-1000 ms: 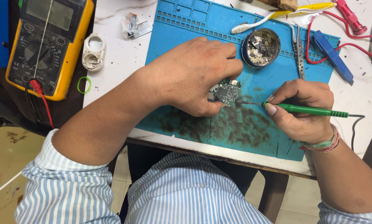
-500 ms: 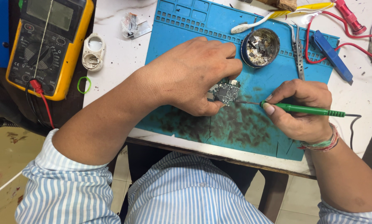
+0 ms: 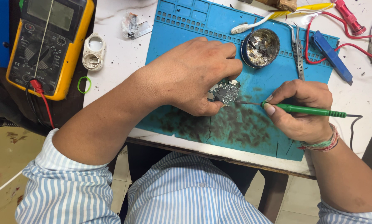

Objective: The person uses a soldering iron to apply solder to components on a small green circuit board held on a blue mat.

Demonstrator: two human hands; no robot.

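Nothing shifted since earlier frame. Left hand (image 3: 194,74) pinched small circuit board (image 3: 224,92) over blue work mat (image 3: 186,25); right hand (image 3: 304,110) gripped green soldering iron (image 3: 306,110), tip touching board's edge.

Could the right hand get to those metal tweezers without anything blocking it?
Probably yes: the tweezers lie bare on the blue mat just beyond the right hand, though it holds a green tool.

small circuit board (image 3: 224,92) | flat on blue mat | green soldering iron (image 3: 306,110) | tip touching board
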